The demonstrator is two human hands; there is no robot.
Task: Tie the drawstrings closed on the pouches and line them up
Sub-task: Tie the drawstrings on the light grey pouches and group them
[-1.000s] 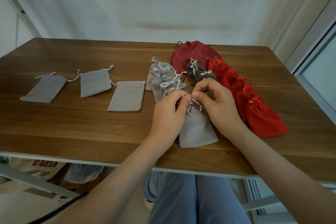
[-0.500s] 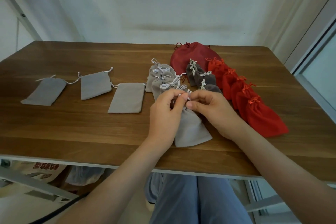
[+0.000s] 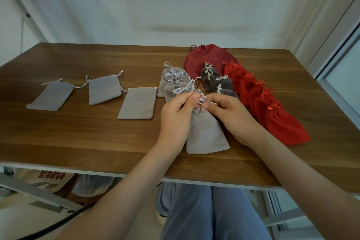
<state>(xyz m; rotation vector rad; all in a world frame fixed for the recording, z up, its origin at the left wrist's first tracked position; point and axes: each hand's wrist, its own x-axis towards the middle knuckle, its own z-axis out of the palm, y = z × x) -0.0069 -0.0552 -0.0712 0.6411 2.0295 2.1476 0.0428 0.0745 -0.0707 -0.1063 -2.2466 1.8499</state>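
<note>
Near the front edge of the bench (image 3: 78, 142) lies a grey pouch (image 3: 206, 132) with its neck gathered. The fingers of my left hand (image 3: 176, 117) and my right hand (image 3: 231, 115) are curled and pinch its white drawstring (image 3: 202, 101). To the left lie three flat grey pouches (image 3: 138, 103). Behind my hands are the tied grey pouches (image 3: 175, 82), the dark grey pouches (image 3: 216, 82) and a row of red pouches (image 3: 276, 119).

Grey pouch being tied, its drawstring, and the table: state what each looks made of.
Grey pouch: soft matte cloth, probably velvet or faux suede; dull nap and gathered folds at the neck. Drawstring: glossy white cord, perhaps satin. Table: wood or wood-look laminate; streaked brown grain, slight sheen.
</note>
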